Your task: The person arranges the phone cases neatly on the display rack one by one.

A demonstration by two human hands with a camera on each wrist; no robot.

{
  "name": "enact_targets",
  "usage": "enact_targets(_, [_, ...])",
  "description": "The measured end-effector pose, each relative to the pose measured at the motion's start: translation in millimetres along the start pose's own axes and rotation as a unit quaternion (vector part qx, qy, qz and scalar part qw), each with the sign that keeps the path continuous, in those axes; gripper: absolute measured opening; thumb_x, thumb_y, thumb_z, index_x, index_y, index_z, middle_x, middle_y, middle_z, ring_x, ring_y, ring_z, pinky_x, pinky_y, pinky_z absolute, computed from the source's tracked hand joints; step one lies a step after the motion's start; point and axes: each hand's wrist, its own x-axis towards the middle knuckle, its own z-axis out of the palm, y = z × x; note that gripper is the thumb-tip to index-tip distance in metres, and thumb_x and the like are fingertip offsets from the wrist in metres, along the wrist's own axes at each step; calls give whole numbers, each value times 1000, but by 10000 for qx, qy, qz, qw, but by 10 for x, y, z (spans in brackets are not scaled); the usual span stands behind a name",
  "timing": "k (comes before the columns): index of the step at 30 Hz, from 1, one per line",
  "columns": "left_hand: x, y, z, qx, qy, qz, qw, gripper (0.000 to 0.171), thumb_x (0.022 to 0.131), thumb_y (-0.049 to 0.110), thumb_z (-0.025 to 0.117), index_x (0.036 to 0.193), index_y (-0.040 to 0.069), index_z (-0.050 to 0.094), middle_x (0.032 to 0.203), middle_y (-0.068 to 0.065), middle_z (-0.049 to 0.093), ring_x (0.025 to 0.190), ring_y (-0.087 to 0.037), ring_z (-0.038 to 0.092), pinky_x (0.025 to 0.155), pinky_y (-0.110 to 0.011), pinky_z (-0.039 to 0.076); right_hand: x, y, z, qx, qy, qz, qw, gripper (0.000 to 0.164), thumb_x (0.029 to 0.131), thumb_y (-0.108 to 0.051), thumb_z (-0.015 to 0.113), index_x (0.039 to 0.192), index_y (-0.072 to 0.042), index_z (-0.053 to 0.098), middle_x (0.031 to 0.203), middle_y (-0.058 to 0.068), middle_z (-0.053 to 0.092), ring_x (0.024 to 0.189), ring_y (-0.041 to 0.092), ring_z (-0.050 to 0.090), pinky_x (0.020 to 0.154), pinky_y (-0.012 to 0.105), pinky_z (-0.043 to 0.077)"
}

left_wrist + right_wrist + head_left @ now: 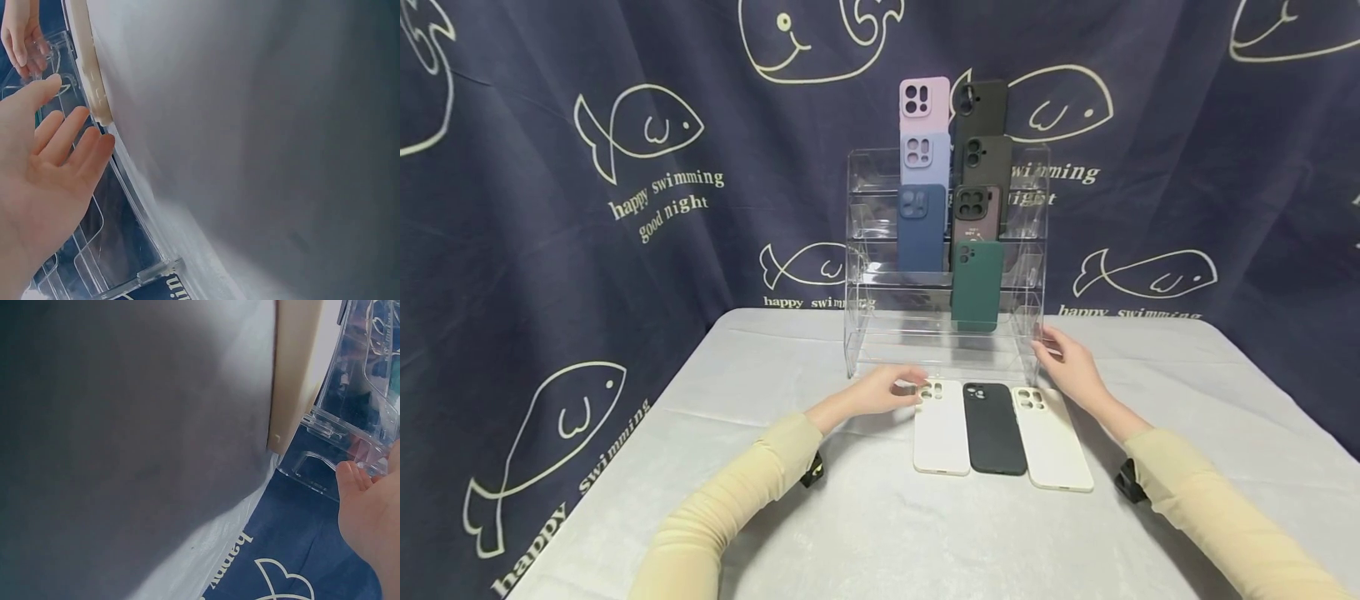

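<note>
My left hand (887,390) is beside the top left corner of a white phone case (942,433) lying on the table. In the left wrist view, its fingers (75,134) are loosely bent with nothing between them. My right hand (1072,364) is at the right side of a clear tiered display rack (857,275), fingertips at its edge; firm contact is hard to tell. A black phone case (995,429) and a cream phone case (1054,442) lie beside the white one, in front of the rack.
In the rack's left column stand pink (936,117), light blue (934,162) and dark blue (922,242) cases. Its right column holds several dark cases and a green case (977,287). A navy curtain (625,267) with fish drawings hangs behind the cloth-covered table (865,517).
</note>
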Motion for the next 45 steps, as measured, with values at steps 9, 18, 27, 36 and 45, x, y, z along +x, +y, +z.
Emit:
enact_targets(9, [-24,12,-6,164,-266,55,9995,38,91,21,60,127,9,55,125,-4,62,119,-18,56,106,-31,43,7,17,6,5,-33,25,10000,46,97,-17,51,130,15,43,125,35,51,112,47,53,93,49,47])
enact_targets(18, [-21,18,1,-269,-272,51,9993,31,92,15,60,121,5,58,110,-5,69,110,-18,61,92,-18,51,10,38,18,20,25,-58,10000,45,96,-14,53,129,15,44,123,35,52,110,47,55,91,47,47])
enact_targets(27, [-30,45,-18,74,-216,-62,9997,46,91,16,59,134,2,48,132,-13,56,116,-23,58,99,-27,49,14,35,15,-51,42,-23,10000,45,96,-14,52,128,15,44,125,35,51,110,47,55,92,48,48])
enact_targets(36, [-47,74,-26,113,-391,-172,9990,43,91,17,59,130,1,51,117,-12,65,109,-23,61,96,-27,50,14,21,9,-123,11,20,9999,46,96,-16,52,129,15,44,126,35,50,111,47,54,92,50,48])
enact_targets(45, [-61,70,-9,175,-563,-431,9973,34,84,24,70,112,6,67,105,-6,65,87,-12,59,79,-17,50,13,31,13,-70,3,41,10000,45,96,-16,52,129,14,44,126,34,50,111,47,54,93,49,48])
